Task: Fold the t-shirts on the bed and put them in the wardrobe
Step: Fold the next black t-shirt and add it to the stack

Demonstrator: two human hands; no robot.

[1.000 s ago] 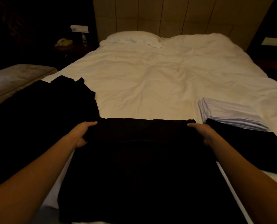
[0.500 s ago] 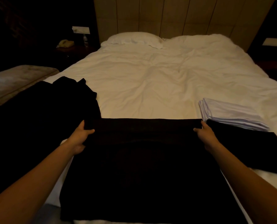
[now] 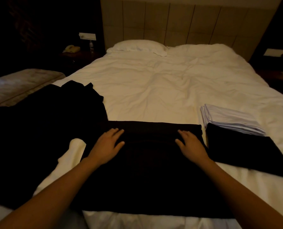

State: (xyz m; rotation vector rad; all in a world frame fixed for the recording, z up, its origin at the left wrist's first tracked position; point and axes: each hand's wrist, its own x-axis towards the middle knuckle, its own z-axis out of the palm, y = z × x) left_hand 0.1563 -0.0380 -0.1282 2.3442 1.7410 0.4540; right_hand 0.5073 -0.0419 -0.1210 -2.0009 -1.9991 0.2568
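Observation:
A black t-shirt (image 3: 150,176) lies flat at the foot of the white bed (image 3: 154,90), its far edge folded over into a straight band. My left hand (image 3: 107,144) lies flat on the left part of that band with fingers straight. My right hand (image 3: 190,144) presses flat on the right part. A heap of unfolded black garments (image 3: 38,129) lies to the left. To the right lies a folded black t-shirt (image 3: 246,154), and a folded white t-shirt (image 3: 228,118) sits just behind it.
A white pillow (image 3: 137,46) lies at the padded headboard (image 3: 187,20). A nightstand with a telephone (image 3: 71,49) stands at the far left. A second bed's corner (image 3: 18,83) shows at the left. The room around is dark.
Both hands let go of the shirt's outer corners and moved inward; they now lie flat on the folded band. The view has moved closer.

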